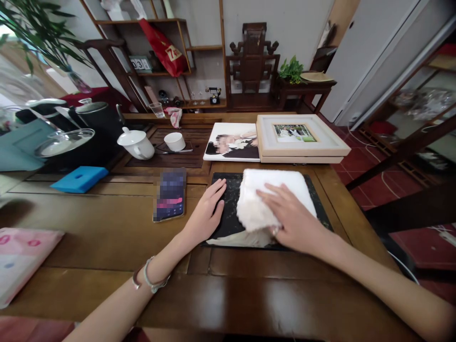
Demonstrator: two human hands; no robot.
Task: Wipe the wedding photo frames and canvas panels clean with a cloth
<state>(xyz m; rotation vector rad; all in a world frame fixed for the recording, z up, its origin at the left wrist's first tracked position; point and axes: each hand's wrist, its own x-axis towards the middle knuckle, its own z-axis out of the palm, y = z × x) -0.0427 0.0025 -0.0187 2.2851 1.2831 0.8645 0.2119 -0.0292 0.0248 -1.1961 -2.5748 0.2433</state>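
Note:
A dark rectangular panel [228,209] with pale markings lies flat on the wooden table in front of me. My left hand [206,212] rests on the panel's left edge, fingers stretched out, holding nothing. On the panel's right part lies a folded white fluffy towel [252,203]. My right hand [290,216] is laid over the towel, pressing it against the panel, with a ring on one finger. A pale shape [238,240] shows along the panel's lower edge under the towel; part of it is hidden.
Behind the panel lie a photo print [231,142] and stacked picture frames [302,137]. To the left are a phone [170,194], a blue sponge-like block [80,179], a white lidded cup [136,143], a small white cup [174,141] and a pink-white packet [26,259].

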